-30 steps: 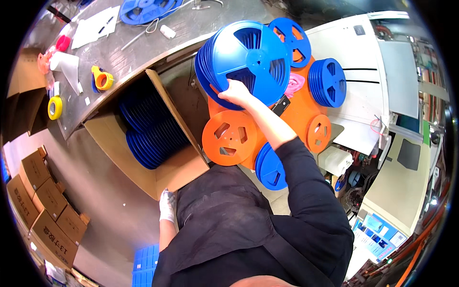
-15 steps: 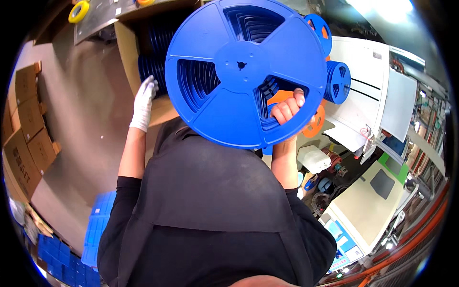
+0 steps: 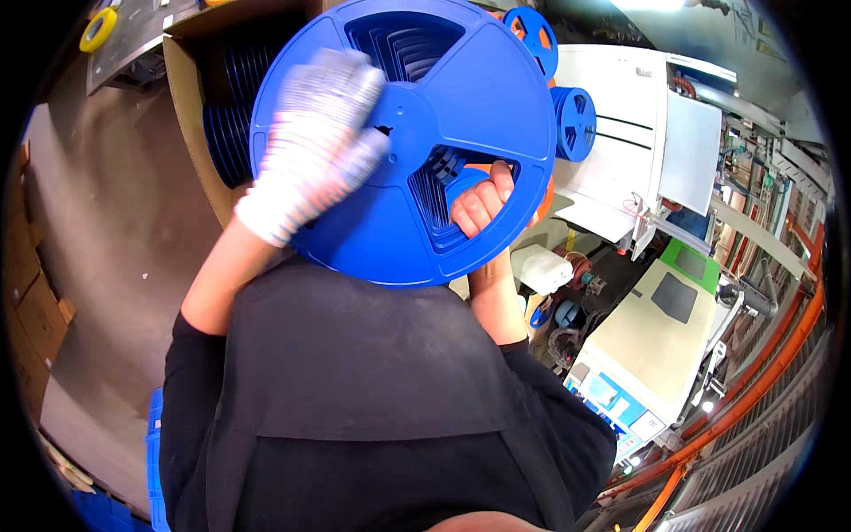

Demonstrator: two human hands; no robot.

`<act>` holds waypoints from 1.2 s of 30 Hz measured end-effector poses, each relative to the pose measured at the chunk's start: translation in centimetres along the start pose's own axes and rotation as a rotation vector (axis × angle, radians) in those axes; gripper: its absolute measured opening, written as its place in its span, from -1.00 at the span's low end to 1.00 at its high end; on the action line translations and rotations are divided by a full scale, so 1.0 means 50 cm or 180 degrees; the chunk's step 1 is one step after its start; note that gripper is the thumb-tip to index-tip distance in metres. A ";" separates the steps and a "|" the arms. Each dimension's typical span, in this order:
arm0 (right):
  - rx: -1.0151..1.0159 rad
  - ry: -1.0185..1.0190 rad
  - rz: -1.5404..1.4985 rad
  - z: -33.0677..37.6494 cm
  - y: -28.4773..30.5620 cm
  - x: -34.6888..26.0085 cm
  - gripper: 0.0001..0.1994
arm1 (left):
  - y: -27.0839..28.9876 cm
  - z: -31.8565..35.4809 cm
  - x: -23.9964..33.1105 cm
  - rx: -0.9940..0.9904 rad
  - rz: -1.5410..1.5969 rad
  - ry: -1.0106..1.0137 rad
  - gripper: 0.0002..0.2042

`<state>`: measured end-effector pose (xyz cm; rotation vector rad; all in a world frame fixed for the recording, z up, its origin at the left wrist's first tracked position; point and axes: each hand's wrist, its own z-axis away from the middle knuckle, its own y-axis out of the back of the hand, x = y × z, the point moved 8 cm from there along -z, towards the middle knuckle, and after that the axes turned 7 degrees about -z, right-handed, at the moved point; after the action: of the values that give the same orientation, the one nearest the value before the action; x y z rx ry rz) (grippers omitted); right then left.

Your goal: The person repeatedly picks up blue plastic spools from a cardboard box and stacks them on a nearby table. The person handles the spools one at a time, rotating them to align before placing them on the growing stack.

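Observation:
A large blue plastic reel (image 3: 461,97) with cut-out windows fills the upper middle of the view, held up close to the camera. My right hand (image 3: 477,202), bare, grips it through a lower window, fingers curled over the spoke. My left hand (image 3: 310,142), in a white knit glove, rests flat against the reel's face near the hub and looks blurred. More blue reels (image 3: 223,133) stand in an open cardboard box (image 3: 184,106) behind it.
Smaller blue reels (image 3: 574,120) and an orange one lie to the right, by a white machine cabinet (image 3: 674,151). A yellow tape roll (image 3: 97,28) sits on the bench at top left. Cardboard cartons (image 3: 22,293) line the left floor. Orange rails run at lower right.
The reel has come up from the stack to just under the camera. My gloved left hand moved from the box's edge onto the reel's face.

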<state>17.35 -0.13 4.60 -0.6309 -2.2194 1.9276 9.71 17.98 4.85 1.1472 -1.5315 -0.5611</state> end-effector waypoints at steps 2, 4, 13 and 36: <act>-0.0011 -0.0039 -0.0039 0.003 -0.003 0.003 -0.63 | -0.009 -0.004 0.110 -0.0106 0.0737 -0.0556 -0.35; 0.0175 0.0026 -0.0037 0.016 -0.009 0.000 -0.63 | -0.022 0.024 0.175 -0.0151 0.0991 -0.1093 -0.35; 0.0612 0.0901 -0.0220 0.089 0.030 -0.083 -0.61 | -0.115 0.132 -0.178 0.0340 -0.0108 0.0855 -0.61; 0.2113 0.0801 0.1272 0.116 0.026 -0.073 -0.69 | -0.117 0.097 -0.024 -0.0306 0.8135 0.2171 -0.27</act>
<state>18.81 -6.76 2.94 -1.1614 -1.2476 2.4084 7.27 15.51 -2.04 -1.0628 -1.1122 1.3075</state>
